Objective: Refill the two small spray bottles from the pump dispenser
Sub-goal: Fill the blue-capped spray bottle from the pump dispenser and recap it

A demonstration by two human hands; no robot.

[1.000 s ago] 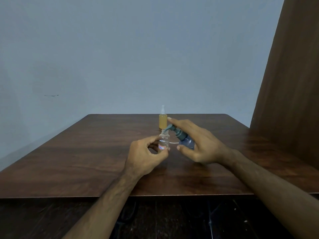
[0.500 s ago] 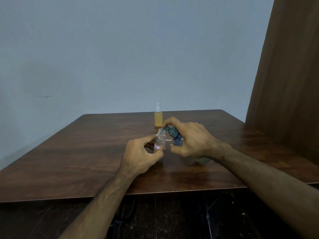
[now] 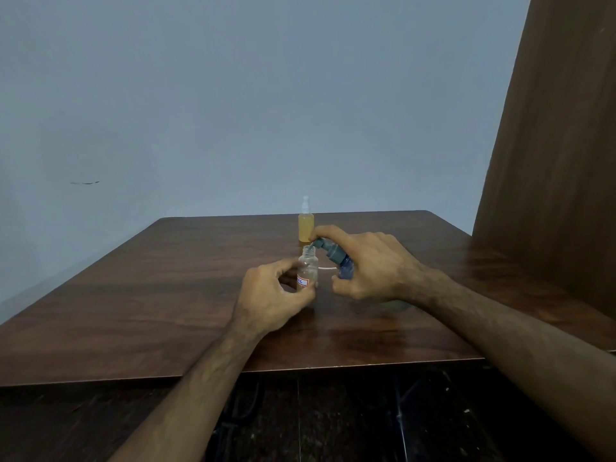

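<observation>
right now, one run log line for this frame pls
step: filling clear bottle | left hand: holds it upright, uncapped | right hand: tilts pump dispenser, spout at its mouth | orange bottle: capped, behind

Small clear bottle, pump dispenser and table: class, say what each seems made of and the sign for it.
Small clear bottle: probably clear plastic; the table shows through it.
Pump dispenser: matt grey-green head, likely plastic; bluish see-through body.
Table: dark wood or wood-look veneer; grain visible, soft sheen.
</observation>
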